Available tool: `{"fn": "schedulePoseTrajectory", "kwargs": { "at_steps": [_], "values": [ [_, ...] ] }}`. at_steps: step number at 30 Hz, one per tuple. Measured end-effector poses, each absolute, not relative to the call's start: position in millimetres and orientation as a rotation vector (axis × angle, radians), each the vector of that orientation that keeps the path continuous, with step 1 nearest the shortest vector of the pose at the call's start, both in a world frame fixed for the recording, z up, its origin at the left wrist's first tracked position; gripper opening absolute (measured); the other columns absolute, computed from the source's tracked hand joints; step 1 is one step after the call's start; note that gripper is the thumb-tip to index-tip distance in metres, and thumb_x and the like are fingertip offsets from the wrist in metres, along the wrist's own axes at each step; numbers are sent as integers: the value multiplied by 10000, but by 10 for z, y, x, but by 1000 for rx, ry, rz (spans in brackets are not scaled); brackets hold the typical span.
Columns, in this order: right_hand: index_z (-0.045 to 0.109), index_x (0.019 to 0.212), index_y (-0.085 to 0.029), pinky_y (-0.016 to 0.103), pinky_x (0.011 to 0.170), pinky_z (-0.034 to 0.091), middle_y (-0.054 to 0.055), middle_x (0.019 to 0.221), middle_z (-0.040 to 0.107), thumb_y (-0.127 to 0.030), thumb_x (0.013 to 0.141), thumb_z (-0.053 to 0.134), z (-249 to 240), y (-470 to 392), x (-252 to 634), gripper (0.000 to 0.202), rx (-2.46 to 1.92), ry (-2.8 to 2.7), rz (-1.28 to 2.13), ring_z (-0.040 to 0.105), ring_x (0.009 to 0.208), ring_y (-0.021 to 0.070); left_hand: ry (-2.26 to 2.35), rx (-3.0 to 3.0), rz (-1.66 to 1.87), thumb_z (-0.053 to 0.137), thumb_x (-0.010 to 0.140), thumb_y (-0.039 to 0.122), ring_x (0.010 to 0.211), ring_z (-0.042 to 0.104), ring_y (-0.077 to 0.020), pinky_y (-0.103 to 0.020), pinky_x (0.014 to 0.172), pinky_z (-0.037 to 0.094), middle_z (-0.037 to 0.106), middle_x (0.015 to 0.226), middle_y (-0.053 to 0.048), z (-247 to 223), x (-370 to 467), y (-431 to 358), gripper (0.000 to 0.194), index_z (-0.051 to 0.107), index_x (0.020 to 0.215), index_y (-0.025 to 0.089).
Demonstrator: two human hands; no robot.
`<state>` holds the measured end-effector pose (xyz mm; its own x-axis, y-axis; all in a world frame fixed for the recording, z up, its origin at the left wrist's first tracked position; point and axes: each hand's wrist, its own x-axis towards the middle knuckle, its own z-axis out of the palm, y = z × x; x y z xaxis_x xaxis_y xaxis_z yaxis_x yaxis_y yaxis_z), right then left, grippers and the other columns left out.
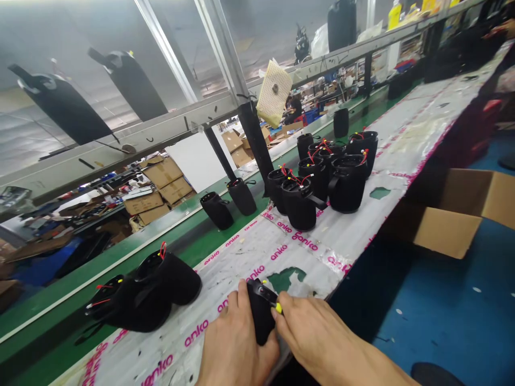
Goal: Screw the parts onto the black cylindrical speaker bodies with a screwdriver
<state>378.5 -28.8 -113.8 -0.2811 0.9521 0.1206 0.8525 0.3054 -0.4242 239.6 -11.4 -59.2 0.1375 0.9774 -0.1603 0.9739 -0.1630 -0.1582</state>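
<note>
My left fingers [242,295] grip a black cylinder [261,323]; my right fingers [286,306] pinch a yellow piece [278,307] atop it; black cups [301,210] stand beyond them.

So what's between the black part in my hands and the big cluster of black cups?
White, pink-printed sheeting, with a torn hole showing green near the black part, in the head view.

Open cardboard box [448,233], blue floor [434,300]

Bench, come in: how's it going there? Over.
Left grip around black case. Right grip at its top, beside yellow tip. Black pots nearby, none touching the case.
</note>
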Motion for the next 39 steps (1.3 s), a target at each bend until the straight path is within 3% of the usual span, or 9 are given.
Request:
{"fn": "schedulePoseTrajectory", "kwargs": {
  "at_steps": [6, 9, 14, 20, 25, 30, 33, 39],
  "values": [
    [613, 1045, -162, 365, 618, 414, 88, 927, 720, -152, 1013, 376, -1043, -286, 3832, 239, -1618, -2383, 308, 704, 792, 276, -1994, -2349, 319, 505, 828, 333, 1031, 686, -352, -444, 821, 558, 570, 1358, -238, -626, 2403, -131, 774, 292, 1512, 41],
    [633, 1057, -147, 355, 547, 405, 91, 903, 722, -123, 988, 408, -1011, -284, 3837, 237, -1611, -2507, 240, 706, 718, 272, -1959, -2322, 311, 488, 837, 315, 1014, 689, -341, -432, 806, 566, 567, 1358, -236, -659, 2414, -139, 747, 309, 1505, 33],
    [642, 1134, -97, 318, 527, 438, 92, 781, 707, -57, 883, 515, -900, -216, 3789, 284, -1666, -2537, 232, 712, 664, 260, -1977, -2328, 322, 495, 846, 322, 1022, 681, -346, -422, 795, 573, 573, 1350, -241, -679, 2406, -112, 758, 291, 1510, 17],
    [690, 1045, -115, 332, 616, 525, 141, 948, 696, -53, 731, 668, -680, -154, 3802, 321, -1597, -2739, 325, 710, 776, 288, -1999, -2358, 374, 529, 824, 315, 1020, 680, -349, -423, 805, 571, 575, 1329, -262, -654, 2434, -88, 801, 268, 1512, -2],
    [684, 1082, -139, 346, 595, 513, 126, 929, 707, -27, 839, 541, -779, -219, 3830, 303, -1568, -2703, 207, 706, 729, 281, -2048, -2443, 370, 503, 826, 384, 1089, 651, -391, -466, 854, 542, 533, 1386, -268, -548, 2360, -72, 826, 252, 1527, 27],
    [657, 1007, -133, 343, 557, 451, 120, 903, 718, -70, 943, 424, -960, -259, 3831, 250, -1576, -2510, 166, 702, 692, 277, -2204, -2821, -16, 602, 781, 397, 1066, 663, -284, -368, 934, 488, 690, 1227, -79, -464, 2090, 56, 678, 448, 1421, 235],
    [613, 935, -160, 339, 574, 432, 84, 822, 708, -147, 983, 417, -1134, -262, 3843, 202, -1532, -2321, 260, 687, 674, 262, -2225, -2923, -184, 621, 772, 343, 1045, 662, -242, -322, 928, 477, 707, 1183, -41, -501, 2006, 90, 592, 507, 1345, 250],
    [497, 907, -226, 275, 620, 425, -30, 666, 610, -368, 1073, 269, -1237, -258, 3950, 316, -1299, -1576, 655, 621, 619, 160, -2327, -2871, -406, 588, 809, 394, 1225, 584, -253, -355, 1052, 423, 611, 1366, -89, -588, 1923, 66, 655, 436, 1410, 184]
  ]
}}
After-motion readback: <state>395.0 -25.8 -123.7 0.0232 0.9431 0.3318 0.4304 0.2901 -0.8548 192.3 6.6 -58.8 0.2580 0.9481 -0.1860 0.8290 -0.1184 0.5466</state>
